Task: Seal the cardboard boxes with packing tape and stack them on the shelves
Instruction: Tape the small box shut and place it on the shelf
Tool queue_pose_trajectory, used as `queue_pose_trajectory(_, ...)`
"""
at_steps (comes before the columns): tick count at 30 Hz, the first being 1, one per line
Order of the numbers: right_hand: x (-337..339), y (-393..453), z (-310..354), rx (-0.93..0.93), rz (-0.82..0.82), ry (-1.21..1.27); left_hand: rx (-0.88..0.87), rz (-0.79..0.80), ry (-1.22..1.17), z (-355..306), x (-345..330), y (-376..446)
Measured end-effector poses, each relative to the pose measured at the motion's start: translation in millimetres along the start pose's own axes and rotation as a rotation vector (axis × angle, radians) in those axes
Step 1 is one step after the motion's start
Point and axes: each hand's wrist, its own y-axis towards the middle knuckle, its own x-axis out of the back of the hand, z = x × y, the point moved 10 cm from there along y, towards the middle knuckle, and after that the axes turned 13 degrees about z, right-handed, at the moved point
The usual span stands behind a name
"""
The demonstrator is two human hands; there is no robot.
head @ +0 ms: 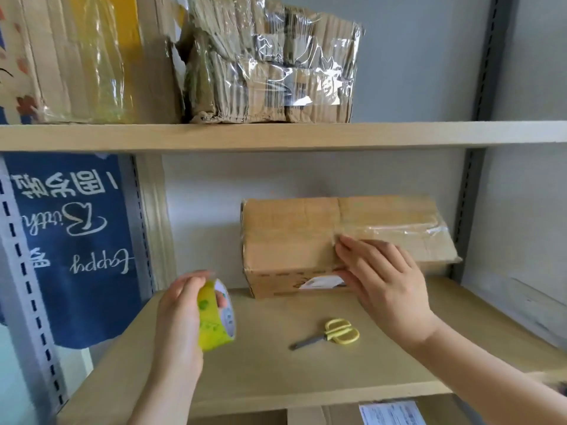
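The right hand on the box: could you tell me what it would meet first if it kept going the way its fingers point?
The right hand points up-left with its fingertips already on the cardboard box at the tape end, so it would probably just slide along the box's top; depth is hard to judge.

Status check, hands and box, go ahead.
Left hand grips tape roll. Right hand flat on box, pressing tape. Scissors lie on shelf, clear of both.
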Motion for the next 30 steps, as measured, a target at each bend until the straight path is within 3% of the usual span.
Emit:
queue_pose_trajectory(5, -37.1, -94.2, 70.5, 0.231, 0.376, -0.044, 0.042, -0.017, 0.124, 7.9, 30.1, -8.5)
queue_pose_trajectory(9, -30.4, -93.1, 73.5, 0.078, 0.354, 0.144, 0.06, 0.057, 0.213, 14.9, 41.5, -18.1)
queue_pose_trajectory(13, -28.3, -20.4, 104.3, -0.14, 0.318, 0.544, 0.057, 0.181, 0.243, 8.8, 44.3, -30.8)
queue_pose_trajectory(17, -77.4, 63.1, 161.9, -0.305, 0.53, 0.912, 0.177, 0.233, 0.288, 9.3, 56.6, -34.6)
queue_pose_trajectory(20, -104.8, 82.8, 197.4, -0.332, 0.692, 0.996, 0.141, 0.34, 0.42, -5.6, 69.7, -46.0)
queue_pose_trajectory(23, -104.7, 82.7, 214.7, -0.391, 0.658, 0.997, 0.216, 0.405, 0.39, -9.2, 85.7, -60.8)
queue_pose_trajectory(27, -103.4, 71.3, 252.6, -0.351, 0.696, 0.866, 0.371, 0.234, 0.154, 8.7, 115.3, -81.1)
queue_pose_trajectory(30, -118.2, 50.3, 277.9, -0.435, 0.823, 0.998, 0.462, 0.191, 0.091, 25.3, 131.4, -105.1)
